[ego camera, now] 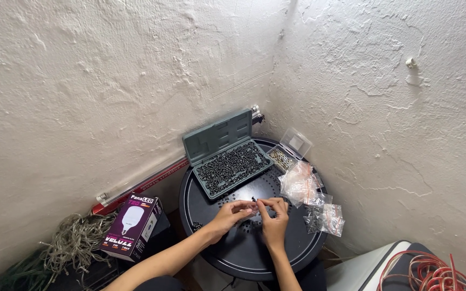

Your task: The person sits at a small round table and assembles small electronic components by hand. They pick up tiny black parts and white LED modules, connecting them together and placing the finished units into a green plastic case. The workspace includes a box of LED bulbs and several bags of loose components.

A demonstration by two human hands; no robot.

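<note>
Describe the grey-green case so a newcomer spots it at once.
Start at the round black table in the wall corner. At its far edge, beyond both hands, lies the case, lid propped open against the wall. Unlike the clear bags to its right, it is rigid plastic, full of small black parts.

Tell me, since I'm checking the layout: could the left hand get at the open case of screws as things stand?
Probably yes. The left hand is over the round black table, and the open case lies just beyond it with its lid up and nothing between. It pinches a small part with the right hand, though.
</note>
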